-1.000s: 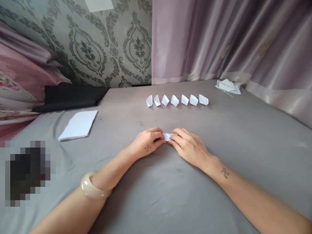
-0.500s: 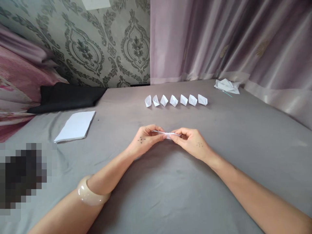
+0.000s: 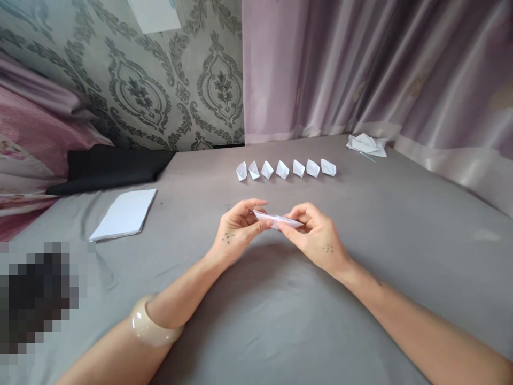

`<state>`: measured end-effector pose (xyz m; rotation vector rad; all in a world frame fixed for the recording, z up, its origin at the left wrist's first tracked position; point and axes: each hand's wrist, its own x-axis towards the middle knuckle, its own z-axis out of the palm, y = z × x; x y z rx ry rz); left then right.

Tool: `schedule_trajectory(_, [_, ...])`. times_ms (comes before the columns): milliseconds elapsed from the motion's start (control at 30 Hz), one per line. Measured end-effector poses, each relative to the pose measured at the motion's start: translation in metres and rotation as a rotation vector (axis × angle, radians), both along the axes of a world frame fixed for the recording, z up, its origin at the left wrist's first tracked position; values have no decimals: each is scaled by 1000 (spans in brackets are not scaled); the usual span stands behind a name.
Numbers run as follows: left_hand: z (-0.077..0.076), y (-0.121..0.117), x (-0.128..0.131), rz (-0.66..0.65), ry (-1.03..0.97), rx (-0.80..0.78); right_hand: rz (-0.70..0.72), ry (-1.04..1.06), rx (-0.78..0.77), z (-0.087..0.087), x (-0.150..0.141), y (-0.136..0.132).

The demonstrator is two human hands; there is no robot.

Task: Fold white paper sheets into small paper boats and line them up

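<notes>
Between my two hands is a small piece of folded white paper, long and narrow with pointed ends. My left hand pinches its left part, thumb on the near side and index finger raised a little above it. On the right part, my right hand presses its thumb against the near face, its other fingers curled behind. The paper is held just above the grey cloth. Beyond my hands stands a row of several small folded white paper boats.
A stack of white paper lies at the left, near a black cloth. Loose white papers and a thin green stick are at the back right. Grey cloth covers the surface; a curtain hangs behind.
The fingers of both hands have loosened and lifted, so more of the folded paper shows, its pointed ends now visible. The view has tilted slightly upward.
</notes>
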<state>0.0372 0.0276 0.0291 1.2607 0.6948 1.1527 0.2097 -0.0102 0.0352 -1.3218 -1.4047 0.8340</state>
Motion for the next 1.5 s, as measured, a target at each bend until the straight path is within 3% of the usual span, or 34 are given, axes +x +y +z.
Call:
schedule_trajectory(233, [2, 3, -1, -66, 41, -125, 346, 225, -449, 5, 9, 4])
schedule_trajectory(333, [2, 5, 0, -40, 82, -237, 367, 329, -535, 5, 11, 5])
schedule_trajectory(533, [0, 3, 0, -88, 263, -274, 350, 401, -573, 3, 8, 6])
schedule_trajectory(933, [0, 1, 1, -41, 202, -375, 415, 464, -639, -2, 7, 6])
schedule_trajectory(1167, [-4, 1, 1, -47, 177, -413, 414, 387, -638, -1, 5, 7])
schedule_trajectory(1300, [-4, 1, 2, -17, 199, -394, 403, 305, -549, -2, 3, 6])
schedule_trajectory(1500, [1, -3, 5, -44, 220, -252, 499, 424, -685, -1, 5, 4])
